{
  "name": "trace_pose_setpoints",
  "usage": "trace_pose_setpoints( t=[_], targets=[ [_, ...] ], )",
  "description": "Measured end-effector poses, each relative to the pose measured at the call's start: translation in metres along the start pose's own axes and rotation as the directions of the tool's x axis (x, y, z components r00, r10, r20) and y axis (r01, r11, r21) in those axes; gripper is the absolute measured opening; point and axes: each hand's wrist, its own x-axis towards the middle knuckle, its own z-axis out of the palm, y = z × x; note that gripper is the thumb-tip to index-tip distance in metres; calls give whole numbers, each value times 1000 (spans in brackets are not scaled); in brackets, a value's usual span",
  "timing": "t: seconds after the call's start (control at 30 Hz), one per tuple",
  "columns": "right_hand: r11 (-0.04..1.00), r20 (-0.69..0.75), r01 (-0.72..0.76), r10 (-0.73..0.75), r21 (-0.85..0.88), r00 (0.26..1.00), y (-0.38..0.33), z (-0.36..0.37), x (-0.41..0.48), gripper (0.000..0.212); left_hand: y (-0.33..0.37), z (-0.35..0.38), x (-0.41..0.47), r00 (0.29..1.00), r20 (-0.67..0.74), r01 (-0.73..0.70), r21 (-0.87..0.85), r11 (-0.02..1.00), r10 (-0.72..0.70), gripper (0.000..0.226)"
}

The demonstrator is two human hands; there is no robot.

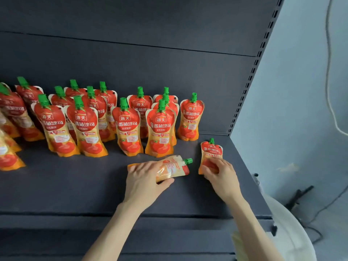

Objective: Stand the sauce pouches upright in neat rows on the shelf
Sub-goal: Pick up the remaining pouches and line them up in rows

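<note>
Several red-and-orange sauce pouches with green caps stand in rows at the back of the dark shelf (75,185). The rightmost upright pouch (191,117) stands alone at the end. My left hand (145,179) grips a pouch (175,166) that lies flat on the shelf, cap pointing right. My right hand (219,172) holds the lower part of another pouch (211,149), which lies with its cap pointing to the back, near the shelf's right end.
The shelf's perforated upright (250,78) bounds the right side, with a pale blue wall (291,110) beyond it. Pouches at the far left (7,147) lean or lie tilted. A white round object (293,232) sits below on the right, near cables.
</note>
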Motion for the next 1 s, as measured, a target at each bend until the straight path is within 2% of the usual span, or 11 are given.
trace_pose_setpoints(
  t=[0.1, 0.17, 0.3, 0.37, 0.43, 0.57, 0.63, 0.87, 1.0],
  targets=[
    [994, 20, -1, -1, 106, 1000, 22, -18, -12, 28, 19, 7, -10, 1000, -7, 19, 89, 996, -18, 54],
    [997, 24, -18, 16, 80, 1000, 32, -25, -18, 28, 31, 9, -16, 999, -20, 35, 102, 994, -33, 47],
    [987, 53, -151, 148, 50, 988, 39, -37, -18, 48, 51, 5, -26, 999, -26, 45, 36, 998, -44, 35],
    [982, 105, -191, 190, 3, 976, 42, -41, -16, 58, 57, 2, -29, 999, 16, 40, 12, 999, -41, 42],
    [968, 138, -241, 231, 62, 963, 40, -45, -15, 69, 60, -1, -30, 997, 59, 42, 17, 999, -43, 50],
    [949, 210, -303, 281, 85, 937, 40, -47, -14, 70, 64, -7, -28, 993, 103, 51, 41, 998, -55, 48],
    [935, 227, -317, 277, 159, 933, 43, -48, -15, 65, 65, -11, -27, 992, 117, 53, 41, 998, -58, 44],
    [817, 259, -307, 201, 489, 945, 36, -52, -21, 47, 70, -23, -22, 998, -6, 64, -234, 970, -67, 33],
    [713, 206, -236, 130, 660, 970, 24, -45, -26, 25, 69, -29, -10, 991, -4, 118, -481, 869, -136, 37]
  ],
)
